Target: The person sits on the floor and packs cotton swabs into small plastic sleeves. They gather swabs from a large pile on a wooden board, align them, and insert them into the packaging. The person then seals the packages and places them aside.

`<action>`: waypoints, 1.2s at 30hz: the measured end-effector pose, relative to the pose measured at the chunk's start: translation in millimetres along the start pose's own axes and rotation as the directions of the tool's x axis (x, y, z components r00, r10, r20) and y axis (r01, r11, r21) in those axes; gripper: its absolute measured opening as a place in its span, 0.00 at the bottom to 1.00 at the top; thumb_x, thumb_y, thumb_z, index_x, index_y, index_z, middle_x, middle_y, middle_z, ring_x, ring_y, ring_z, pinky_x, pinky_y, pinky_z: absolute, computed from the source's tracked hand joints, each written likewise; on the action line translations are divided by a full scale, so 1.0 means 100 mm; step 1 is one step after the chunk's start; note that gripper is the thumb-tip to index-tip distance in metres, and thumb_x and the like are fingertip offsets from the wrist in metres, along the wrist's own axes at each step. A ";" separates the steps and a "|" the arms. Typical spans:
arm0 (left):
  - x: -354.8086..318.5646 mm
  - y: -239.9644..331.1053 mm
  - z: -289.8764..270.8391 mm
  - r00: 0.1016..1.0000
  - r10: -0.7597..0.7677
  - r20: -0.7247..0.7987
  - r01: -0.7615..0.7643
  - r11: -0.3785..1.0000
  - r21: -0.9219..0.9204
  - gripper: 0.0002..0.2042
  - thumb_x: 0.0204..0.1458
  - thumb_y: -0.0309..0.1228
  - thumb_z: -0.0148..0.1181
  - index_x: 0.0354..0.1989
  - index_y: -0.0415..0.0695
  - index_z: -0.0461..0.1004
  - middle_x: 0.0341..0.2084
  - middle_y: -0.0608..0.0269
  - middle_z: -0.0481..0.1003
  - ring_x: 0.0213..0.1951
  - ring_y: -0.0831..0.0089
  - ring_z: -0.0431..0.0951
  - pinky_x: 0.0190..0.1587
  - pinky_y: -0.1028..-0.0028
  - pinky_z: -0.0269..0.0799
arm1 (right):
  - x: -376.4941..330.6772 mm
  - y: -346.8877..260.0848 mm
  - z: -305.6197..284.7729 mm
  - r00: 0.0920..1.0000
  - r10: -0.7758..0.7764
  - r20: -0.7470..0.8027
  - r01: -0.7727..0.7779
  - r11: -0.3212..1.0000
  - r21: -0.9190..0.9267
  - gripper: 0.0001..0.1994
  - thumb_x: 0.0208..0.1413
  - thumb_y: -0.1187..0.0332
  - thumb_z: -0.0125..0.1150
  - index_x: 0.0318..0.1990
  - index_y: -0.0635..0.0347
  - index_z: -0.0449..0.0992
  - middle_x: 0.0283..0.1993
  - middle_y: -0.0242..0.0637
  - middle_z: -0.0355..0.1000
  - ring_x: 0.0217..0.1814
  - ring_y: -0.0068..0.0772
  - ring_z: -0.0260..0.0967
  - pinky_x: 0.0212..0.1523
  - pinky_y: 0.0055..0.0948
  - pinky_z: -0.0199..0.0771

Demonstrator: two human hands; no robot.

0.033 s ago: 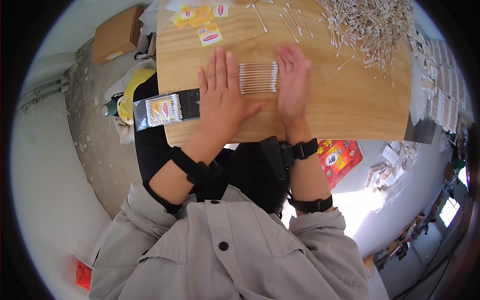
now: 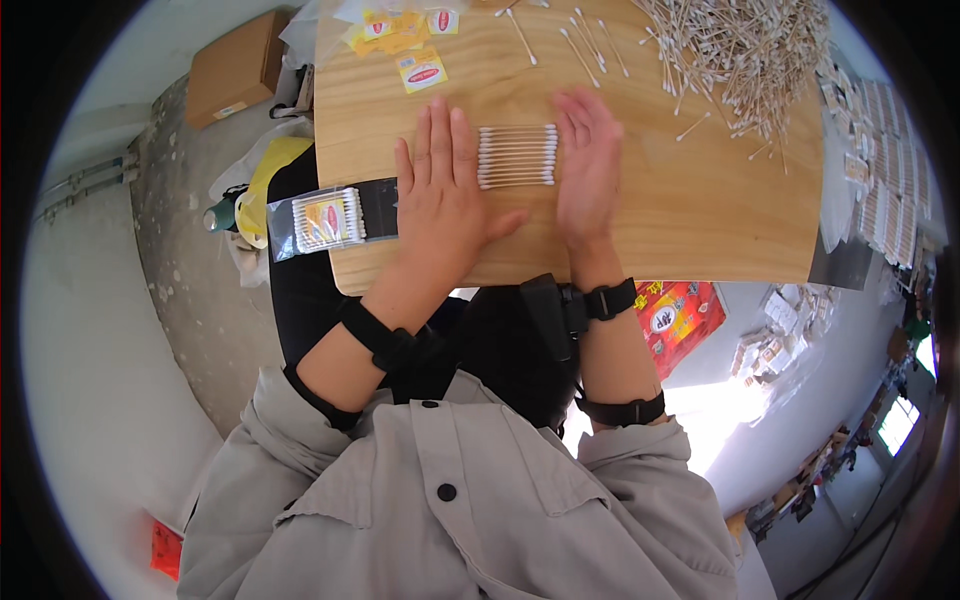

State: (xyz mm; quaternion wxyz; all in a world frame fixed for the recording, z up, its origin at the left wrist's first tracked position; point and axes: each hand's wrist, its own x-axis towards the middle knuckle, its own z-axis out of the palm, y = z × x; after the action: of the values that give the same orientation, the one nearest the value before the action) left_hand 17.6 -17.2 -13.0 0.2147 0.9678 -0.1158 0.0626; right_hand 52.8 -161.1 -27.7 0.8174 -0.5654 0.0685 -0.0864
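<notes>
A neat row of cotton swabs lies side by side on the wooden table, their white tips pointing left and right. My left hand rests flat along the left tips, fingers stretched forward and thumb out to the side. At the right tips, my right hand stands on its edge with the palm turned inward and the fingers slightly bent; nothing shows in it. Left of my left hand, a clear bag holds a packed set of swabs with a yellow card. My left hand covers part of the dark strip beside that bag.
A large heap of loose swabs covers the table's far right corner. Several stray swabs lie at the far middle. Yellow cards are at the far left. Beyond the left edge, a cardboard box sits on the floor.
</notes>
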 end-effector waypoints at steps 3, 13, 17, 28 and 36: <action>-0.06 -0.03 0.04 0.998 0.035 0.045 -0.034 0.999 -0.016 0.53 0.40 0.51 0.70 0.70 0.33 0.48 0.70 0.41 0.49 0.72 0.51 0.49 0.70 0.52 0.45 | -0.06 0.02 0.04 0.999 -0.047 0.012 0.047 0.997 -0.067 0.29 0.71 0.53 0.30 0.64 0.72 0.56 0.64 0.49 0.59 0.70 0.42 0.53 0.73 0.38 0.48; -0.11 -0.02 -0.02 0.979 0.118 0.164 -0.132 0.988 0.079 0.48 0.45 0.49 0.67 0.69 0.34 0.50 0.71 0.44 0.48 0.73 0.54 0.46 0.72 0.58 0.44 | -0.30 0.10 0.29 0.998 -0.050 -0.033 0.045 0.991 -0.126 0.25 0.70 0.56 0.33 0.64 0.68 0.59 0.64 0.48 0.59 0.67 0.41 0.57 0.70 0.37 0.51; -0.24 -0.08 -0.17 0.970 0.095 0.223 -0.111 0.992 0.060 0.49 0.44 0.50 0.67 0.69 0.34 0.50 0.71 0.46 0.47 0.73 0.55 0.45 0.72 0.59 0.43 | -0.50 0.12 0.35 0.999 -0.052 0.007 0.052 0.987 -0.155 0.24 0.69 0.59 0.36 0.63 0.68 0.60 0.64 0.46 0.60 0.66 0.39 0.58 0.68 0.36 0.53; -0.37 -0.12 -0.25 0.976 0.061 0.210 -0.057 0.998 -0.026 0.53 0.40 0.51 0.70 0.70 0.34 0.47 0.71 0.45 0.47 0.73 0.55 0.45 0.71 0.55 0.43 | -0.07 -0.28 0.16 0.966 0.113 0.235 0.152 0.487 -0.860 0.11 0.47 0.71 0.69 0.40 0.53 0.79 0.38 0.36 0.69 0.40 0.32 0.70 0.41 0.30 0.73; -0.38 -0.13 -0.24 0.981 0.072 0.180 -0.066 0.997 -0.038 0.54 0.40 0.53 0.69 0.70 0.35 0.47 0.71 0.46 0.47 0.73 0.57 0.45 0.72 0.55 0.40 | 0.13 -0.29 0.15 0.918 0.296 0.263 0.133 0.394 -0.909 0.07 0.43 0.68 0.70 0.32 0.53 0.81 0.35 0.37 0.70 0.37 0.36 0.73 0.39 0.34 0.74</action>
State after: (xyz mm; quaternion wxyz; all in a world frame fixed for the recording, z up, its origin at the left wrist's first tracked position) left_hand -17.9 12.2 -3.5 0.2162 0.9613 -0.1694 -0.0202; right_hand 66.3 -160.7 4.5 0.3714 -0.9203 -0.0288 0.1191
